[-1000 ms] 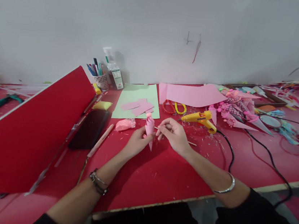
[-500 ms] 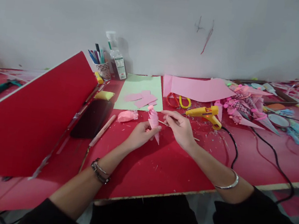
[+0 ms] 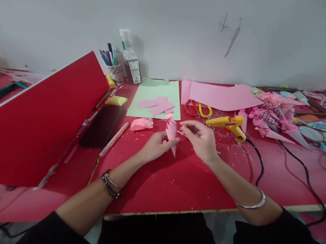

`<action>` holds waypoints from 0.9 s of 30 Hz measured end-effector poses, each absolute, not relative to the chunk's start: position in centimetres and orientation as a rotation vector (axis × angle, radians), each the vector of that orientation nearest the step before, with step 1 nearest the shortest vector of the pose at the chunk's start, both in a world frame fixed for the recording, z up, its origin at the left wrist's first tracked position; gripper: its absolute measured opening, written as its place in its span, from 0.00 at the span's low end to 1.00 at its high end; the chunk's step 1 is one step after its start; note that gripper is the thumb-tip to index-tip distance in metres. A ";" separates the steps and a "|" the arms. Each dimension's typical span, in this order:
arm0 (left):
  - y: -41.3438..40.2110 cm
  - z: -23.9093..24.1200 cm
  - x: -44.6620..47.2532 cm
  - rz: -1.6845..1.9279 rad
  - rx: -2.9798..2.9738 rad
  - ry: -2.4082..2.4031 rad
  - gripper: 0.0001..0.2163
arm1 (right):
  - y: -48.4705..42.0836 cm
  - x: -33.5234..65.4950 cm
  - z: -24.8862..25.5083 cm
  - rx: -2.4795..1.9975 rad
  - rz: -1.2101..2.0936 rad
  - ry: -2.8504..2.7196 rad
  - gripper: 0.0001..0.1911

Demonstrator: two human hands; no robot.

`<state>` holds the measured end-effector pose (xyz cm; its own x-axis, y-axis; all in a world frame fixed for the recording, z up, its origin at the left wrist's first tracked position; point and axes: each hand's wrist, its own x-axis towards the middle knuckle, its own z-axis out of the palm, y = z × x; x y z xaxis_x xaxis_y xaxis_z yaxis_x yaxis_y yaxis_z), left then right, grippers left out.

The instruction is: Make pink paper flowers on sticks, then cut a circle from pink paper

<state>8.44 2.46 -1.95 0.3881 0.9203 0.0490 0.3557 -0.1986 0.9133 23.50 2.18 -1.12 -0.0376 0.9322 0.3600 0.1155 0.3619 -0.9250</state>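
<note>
A pink cone (image 3: 171,131), tip down, is grasped by the left hand (image 3: 155,147) above the red table (image 3: 166,191). The right hand (image 3: 202,142) is held curled just beside it; whether anything is pinched there cannot be told. Beyond, pink paper pieces (image 3: 161,107) are spread on a green sheet (image 3: 157,87), left of a yellow glue gun (image 3: 225,122).

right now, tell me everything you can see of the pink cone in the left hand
The pink cone looks like paper, with swirled, darker folds at its wide upper end and a small peach-pink ball on top. It narrows to a plain, paler point, tilted slightly, tip down. The left hand grips its lower half between thumb and fingers; the right hand is beside it, seemingly just apart. Whether the tip touches the red tabletop is unclear.
</note>
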 end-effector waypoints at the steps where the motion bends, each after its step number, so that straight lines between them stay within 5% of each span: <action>1: 2.5 -2.0 8.4 0.790 1.752 1.119 0.12 | 2.2 23.5 -1.2 -0.981 0.922 -1.442 0.08; 13: 2.5 -2.2 8.3 0.747 1.767 1.114 0.12 | 2.1 23.4 -1.1 -0.944 0.660 -1.663 0.06; 19: 2.4 -2.1 8.3 0.730 1.766 1.112 0.12 | 2.0 23.3 -1.1 -0.928 0.697 -1.679 0.10; 27: 2.4 -2.2 8.2 0.711 1.793 1.107 0.12 | 2.3 23.3 -1.5 -0.912 0.882 -1.580 0.03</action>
